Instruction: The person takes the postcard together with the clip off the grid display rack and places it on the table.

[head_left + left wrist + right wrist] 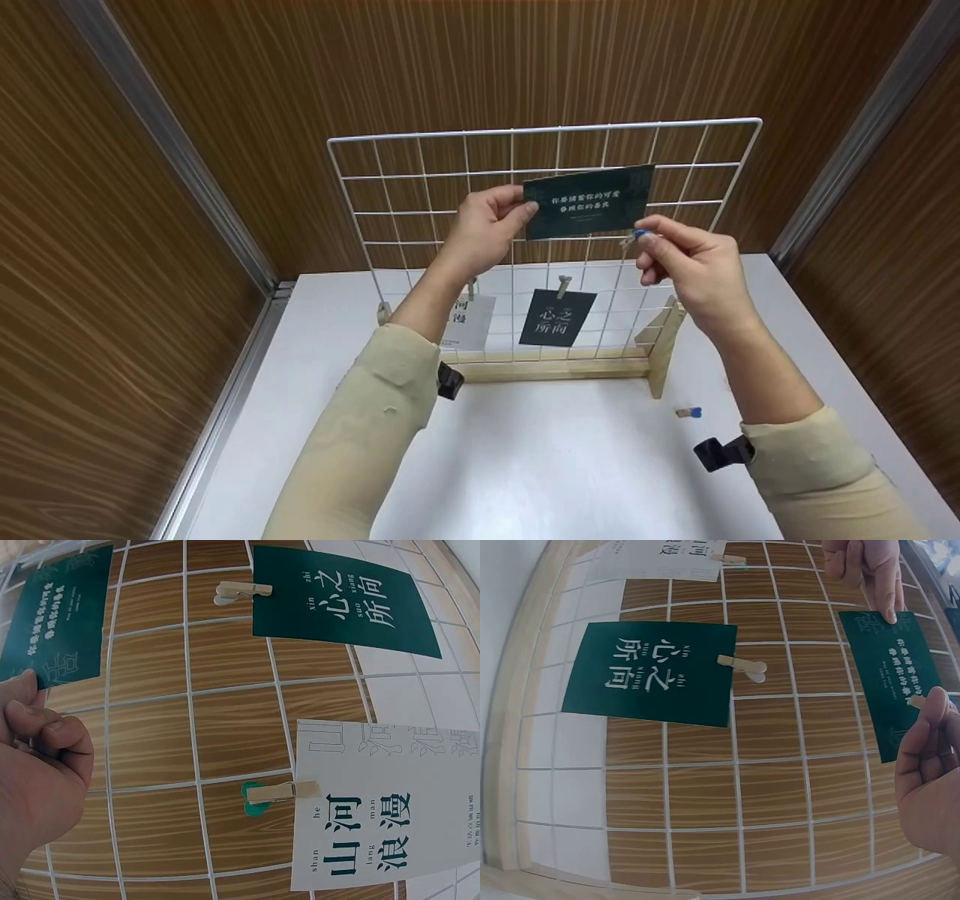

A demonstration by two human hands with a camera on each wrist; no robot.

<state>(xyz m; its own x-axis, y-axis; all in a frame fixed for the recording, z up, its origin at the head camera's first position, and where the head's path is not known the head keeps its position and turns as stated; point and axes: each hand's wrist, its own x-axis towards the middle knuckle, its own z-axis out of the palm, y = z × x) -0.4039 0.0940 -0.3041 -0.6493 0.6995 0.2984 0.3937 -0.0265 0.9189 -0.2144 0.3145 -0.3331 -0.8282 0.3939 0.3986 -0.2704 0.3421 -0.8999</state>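
My left hand (484, 229) pinches the left end of a dark green card (589, 202) with pale lettering. The card is held up in front of the upper part of a white wire grid (442, 177). Near its lower right corner, my right hand (701, 274) pinches a small wooden clothespin (627, 241) with a blue decoration. Lower on the grid hang another dark green card (558, 319), held by a clothespin (564, 286), and a white card (382, 810), held by a clothespin with a green decoration (259, 796). My left forearm partly hides the white card in the head view.
The grid stands in a wooden base (555, 369) on a white table (540, 450). A loose clothespin with a blue end (688, 412) lies on the table at the right. Wood-grain panels (465, 67) rise behind the grid and at both sides.
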